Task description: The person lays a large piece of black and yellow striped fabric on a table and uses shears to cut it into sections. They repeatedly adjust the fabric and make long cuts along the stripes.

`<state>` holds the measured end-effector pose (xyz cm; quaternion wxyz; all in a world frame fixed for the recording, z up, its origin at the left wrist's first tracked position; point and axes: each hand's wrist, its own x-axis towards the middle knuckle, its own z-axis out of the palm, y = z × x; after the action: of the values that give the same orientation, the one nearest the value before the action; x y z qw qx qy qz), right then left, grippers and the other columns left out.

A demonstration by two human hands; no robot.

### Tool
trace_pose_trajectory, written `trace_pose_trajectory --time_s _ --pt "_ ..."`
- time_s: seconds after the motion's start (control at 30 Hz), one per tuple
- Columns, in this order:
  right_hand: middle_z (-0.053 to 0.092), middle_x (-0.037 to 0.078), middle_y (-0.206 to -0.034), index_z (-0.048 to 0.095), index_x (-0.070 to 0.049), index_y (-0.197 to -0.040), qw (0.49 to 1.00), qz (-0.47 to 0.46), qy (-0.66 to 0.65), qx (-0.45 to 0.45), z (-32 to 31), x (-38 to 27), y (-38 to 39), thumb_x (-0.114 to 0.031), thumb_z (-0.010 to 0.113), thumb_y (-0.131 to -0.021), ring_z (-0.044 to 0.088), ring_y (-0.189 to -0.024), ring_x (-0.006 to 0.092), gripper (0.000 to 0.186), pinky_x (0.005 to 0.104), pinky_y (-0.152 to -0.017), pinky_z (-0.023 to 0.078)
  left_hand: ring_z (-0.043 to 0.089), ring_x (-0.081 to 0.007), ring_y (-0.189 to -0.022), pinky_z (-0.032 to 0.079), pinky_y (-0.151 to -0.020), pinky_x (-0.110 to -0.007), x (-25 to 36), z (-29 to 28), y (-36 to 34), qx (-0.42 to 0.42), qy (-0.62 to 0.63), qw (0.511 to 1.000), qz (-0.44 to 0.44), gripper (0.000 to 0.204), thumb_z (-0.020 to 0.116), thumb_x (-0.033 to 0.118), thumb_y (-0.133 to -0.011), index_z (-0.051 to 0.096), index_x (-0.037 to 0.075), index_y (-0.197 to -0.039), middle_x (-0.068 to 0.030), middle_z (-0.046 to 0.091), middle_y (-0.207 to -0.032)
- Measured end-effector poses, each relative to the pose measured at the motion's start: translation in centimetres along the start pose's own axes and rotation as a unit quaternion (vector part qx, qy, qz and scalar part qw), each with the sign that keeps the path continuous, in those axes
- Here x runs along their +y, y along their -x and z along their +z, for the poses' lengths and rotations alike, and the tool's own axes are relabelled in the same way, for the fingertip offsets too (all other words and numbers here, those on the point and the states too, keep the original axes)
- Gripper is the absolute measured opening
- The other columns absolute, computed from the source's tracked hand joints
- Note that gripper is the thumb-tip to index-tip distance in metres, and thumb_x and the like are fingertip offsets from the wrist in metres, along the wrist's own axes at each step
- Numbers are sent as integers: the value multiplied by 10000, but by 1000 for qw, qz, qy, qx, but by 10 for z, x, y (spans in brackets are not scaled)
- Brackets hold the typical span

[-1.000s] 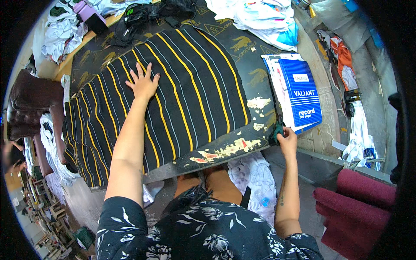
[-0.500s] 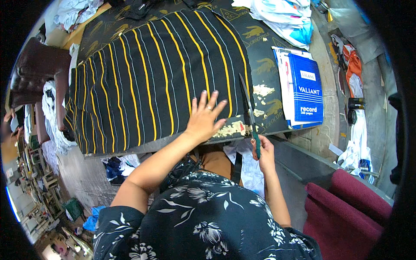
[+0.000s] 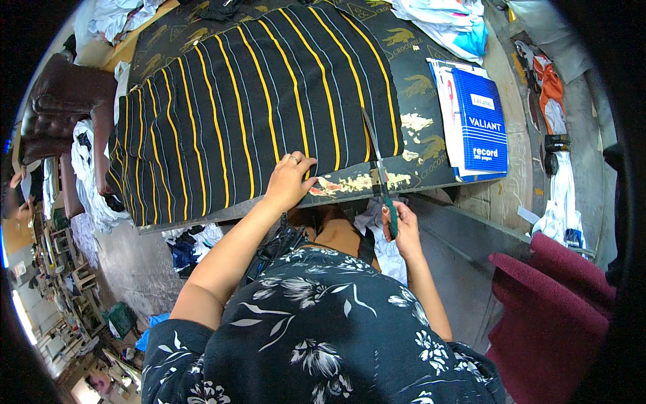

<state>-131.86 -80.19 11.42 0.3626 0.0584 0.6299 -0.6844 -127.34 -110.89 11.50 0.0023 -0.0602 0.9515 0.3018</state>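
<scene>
Presently, in the head view, the black cloth with yellow stripes [image 3: 249, 114] lies spread flat over the bench [image 3: 417, 87], its near edge at the bench's worn front rim. The scissors [image 3: 378, 168] stand with blades entered at that near edge, towards the cloth's right side; the blades point away from the person, over the fabric. Judgement: the cut is barely begun, as no parted seam or loose strip is visible, and nearly the whole length lies ahead.

Left hand [image 3: 291, 180]: grip flat, fingers together, palm pressed on the cloth just at the near edge, left of the blades. It holds nothing, only pins the fabric.

Right hand [image 3: 402, 225]: grip wrapped round the green handles below the bench rim. The blades appear almost together; how far apart cannot be told.

A blue record book [image 3: 479, 121] lies on the bench to the right, apart from the cloth.
</scene>
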Motion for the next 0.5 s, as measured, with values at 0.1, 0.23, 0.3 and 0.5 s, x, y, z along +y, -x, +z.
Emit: trace_pose_trajectory --time_s 0.1,0.23,0.3,0.5 --pt "527 -2 -635 577 -21 -1049 998 11 49 33 6 9 -2 -258 660 -937 454 -414 78 276 240 -364 331 557 -317 -1020 475 -894 -405 0 5 -2 11 -1 1000 9 367 744 148 -780 644 73 -1125 -114 570 -1036" --pt "512 -12 -639 578 -25 -1069 995 19 96 35 4 10 -4 -272 638 -948 457 -438 79 281 245 -393 350 550 -311 -1012 480 -880 -402 -4 11 1 32 12 999 22 350 728 144 -791 649 71 -1124 -110 563 -1022" --pt "493 -17 -624 581 -18 -1074 995 25 96 33 8 8 -3 -270 622 -959 447 -445 75 280 248 -403 342 554 -301 -1028 486 -884 -397 -7 12 3 37 26 999 30 351 724 136 -793 652 66 -1129 -109 573 -1040" --pt "473 -49 -564 604 -25 -1059 996 1 70 61 32 1 16 -201 666 -932 395 -401 40 226 227 -360 261 566 -297 -1050 483 -907 -387 -14 6 9 21 79 996 39 321 729 140 -792 670 37 -1090 -113 598 -1076"
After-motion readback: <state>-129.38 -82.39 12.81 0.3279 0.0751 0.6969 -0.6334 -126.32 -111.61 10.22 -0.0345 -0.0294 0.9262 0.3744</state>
